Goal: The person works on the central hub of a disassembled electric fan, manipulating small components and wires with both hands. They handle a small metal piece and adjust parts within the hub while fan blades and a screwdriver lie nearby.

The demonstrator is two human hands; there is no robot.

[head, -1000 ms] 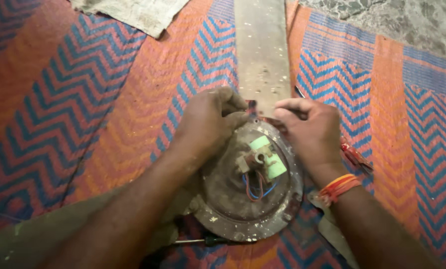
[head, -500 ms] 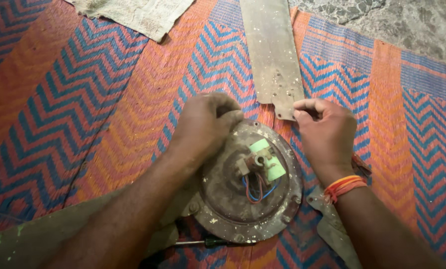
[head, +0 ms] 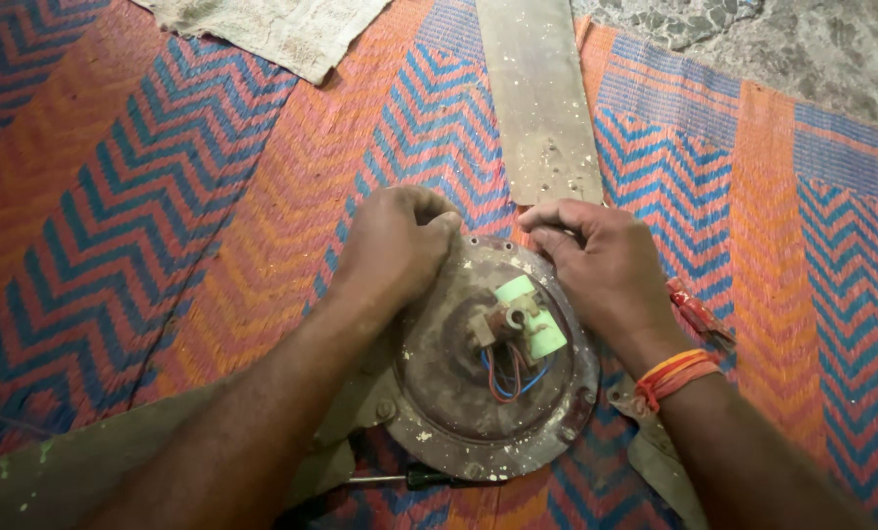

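Woven zigzag mat [head: 145, 226] carries one grimy fan motor housing [head: 478, 393] at centre. Left hand [head: 395, 245] has its fingers clenched on the housing's upper-left rim; right hand [head: 601, 265] pinches its top edge. Three blades show: one lower left [head: 86, 461], one detached above [head: 537, 98], one lower right [head: 660, 461].

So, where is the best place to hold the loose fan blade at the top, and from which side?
Probably at the near end of the fan blade, beside the right hand. It lies flat on the mat, so pinching its long side edges from above seems easiest.
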